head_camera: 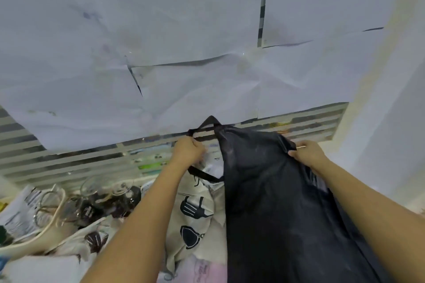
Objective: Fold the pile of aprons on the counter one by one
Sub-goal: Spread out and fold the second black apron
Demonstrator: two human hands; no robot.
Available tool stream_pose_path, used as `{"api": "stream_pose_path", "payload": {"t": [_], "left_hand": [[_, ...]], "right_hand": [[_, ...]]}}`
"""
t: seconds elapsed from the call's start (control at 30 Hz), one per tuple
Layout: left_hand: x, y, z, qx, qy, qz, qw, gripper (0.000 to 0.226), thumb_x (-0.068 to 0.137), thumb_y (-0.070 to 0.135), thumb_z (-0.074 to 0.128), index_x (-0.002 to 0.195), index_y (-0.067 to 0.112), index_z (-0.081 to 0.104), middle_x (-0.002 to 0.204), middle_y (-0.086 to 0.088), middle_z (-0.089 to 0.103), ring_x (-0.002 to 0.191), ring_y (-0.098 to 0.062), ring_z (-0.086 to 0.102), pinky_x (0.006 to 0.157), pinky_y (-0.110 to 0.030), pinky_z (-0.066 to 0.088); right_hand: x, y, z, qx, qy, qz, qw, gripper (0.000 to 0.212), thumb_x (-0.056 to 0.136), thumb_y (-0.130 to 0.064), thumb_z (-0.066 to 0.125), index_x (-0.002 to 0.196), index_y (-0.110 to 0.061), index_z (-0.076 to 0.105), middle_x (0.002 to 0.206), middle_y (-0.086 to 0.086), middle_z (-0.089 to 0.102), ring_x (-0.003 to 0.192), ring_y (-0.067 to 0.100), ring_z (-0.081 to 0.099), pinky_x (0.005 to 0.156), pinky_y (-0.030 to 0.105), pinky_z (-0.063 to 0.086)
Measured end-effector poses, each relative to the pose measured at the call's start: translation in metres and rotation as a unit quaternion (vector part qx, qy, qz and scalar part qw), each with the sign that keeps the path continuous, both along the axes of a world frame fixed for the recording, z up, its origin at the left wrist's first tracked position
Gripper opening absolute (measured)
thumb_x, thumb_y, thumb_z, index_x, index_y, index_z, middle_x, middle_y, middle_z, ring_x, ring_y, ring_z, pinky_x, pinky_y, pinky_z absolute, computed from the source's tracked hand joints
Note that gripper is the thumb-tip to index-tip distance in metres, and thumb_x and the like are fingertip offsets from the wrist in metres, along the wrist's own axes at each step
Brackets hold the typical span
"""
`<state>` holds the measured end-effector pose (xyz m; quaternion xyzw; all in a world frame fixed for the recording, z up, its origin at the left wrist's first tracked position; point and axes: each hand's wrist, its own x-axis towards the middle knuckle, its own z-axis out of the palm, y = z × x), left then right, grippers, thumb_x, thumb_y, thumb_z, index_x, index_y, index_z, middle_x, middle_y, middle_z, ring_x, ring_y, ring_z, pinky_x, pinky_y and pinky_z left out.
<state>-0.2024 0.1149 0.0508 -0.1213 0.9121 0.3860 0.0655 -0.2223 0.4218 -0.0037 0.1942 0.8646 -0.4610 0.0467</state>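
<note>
A black apron [271, 190] hangs lifted in front of me, its body draping down over the pile. My left hand [188, 150] grips the black neck strap [202, 130], which loops up beside the apron's top edge. My right hand [307, 153] pinches the apron's upper right corner. Under it lies a pile of aprons: a cream apron [195, 218] printed with black kitchen shapes, and a pale pink one [202, 269] at the bottom.
White paper sheets [161, 41] cover the wall ahead, above a striped tiled band [69, 163]. At the left lie newspaper, a clear glass item [101, 188] and cream straps [53, 220]. A pale wall [391, 122] stands at the right.
</note>
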Motion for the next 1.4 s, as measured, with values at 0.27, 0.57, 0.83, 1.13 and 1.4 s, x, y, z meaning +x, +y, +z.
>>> {"api": "stream_pose_path", "payload": {"t": [0.27,0.57,0.83,1.13,1.4], "left_hand": [[0.075,0.026,-0.111,0.069,-0.247,-0.100,0.961,0.023,0.084,0.030,0.073,0.093,0.010,0.065,0.076,-0.002,0.061,0.067,-0.008,0.059,0.070,-0.027,0.053],[0.103,0.079,-0.156,0.033,-0.098,0.008,0.995,0.028,0.075,0.007,0.070,0.095,0.016,0.053,0.086,0.000,0.061,0.071,-0.009,0.055,0.060,-0.017,0.043],[0.127,0.121,-0.132,0.264,-0.014,0.007,0.964,0.004,0.090,0.009,0.062,0.090,0.013,0.064,0.072,0.001,0.061,0.053,-0.005,0.057,0.054,-0.016,0.048],[0.126,0.099,-0.138,0.350,-0.125,-0.040,0.928,0.039,0.089,0.028,0.067,0.126,0.020,0.056,0.115,0.001,0.067,0.102,-0.006,0.063,0.089,-0.018,0.049],[0.133,0.100,-0.134,0.574,-0.214,-0.053,0.789,0.020,0.090,0.002,0.058,0.109,0.003,0.065,0.096,-0.008,0.072,0.082,-0.015,0.070,0.076,-0.026,0.058]], "right_hand": [[0.022,-0.039,-0.032,0.035,0.118,0.069,0.990,0.068,0.088,-0.015,0.065,0.144,-0.007,0.027,0.153,0.012,0.014,0.135,0.032,0.030,0.110,0.037,0.030],[0.086,-0.090,-0.080,-0.036,-0.059,0.229,0.971,0.044,0.085,-0.045,0.066,0.113,-0.014,0.050,0.101,-0.003,0.058,0.093,0.012,0.058,0.074,0.020,0.042],[0.072,-0.070,-0.077,-0.146,-0.025,0.187,0.971,0.028,0.093,-0.016,0.057,0.068,-0.003,0.057,0.068,0.008,0.057,0.070,0.019,0.052,0.064,0.030,0.040],[0.068,-0.037,-0.042,-0.508,-0.145,0.186,0.828,0.020,0.091,-0.016,0.052,0.104,-0.005,0.063,0.102,0.009,0.067,0.096,0.022,0.061,0.087,0.033,0.046],[0.063,-0.019,-0.029,-0.563,-0.176,0.171,0.789,0.036,0.097,-0.024,0.042,0.109,-0.009,0.073,0.117,0.011,0.067,0.105,0.025,0.065,0.097,0.038,0.042]]}}
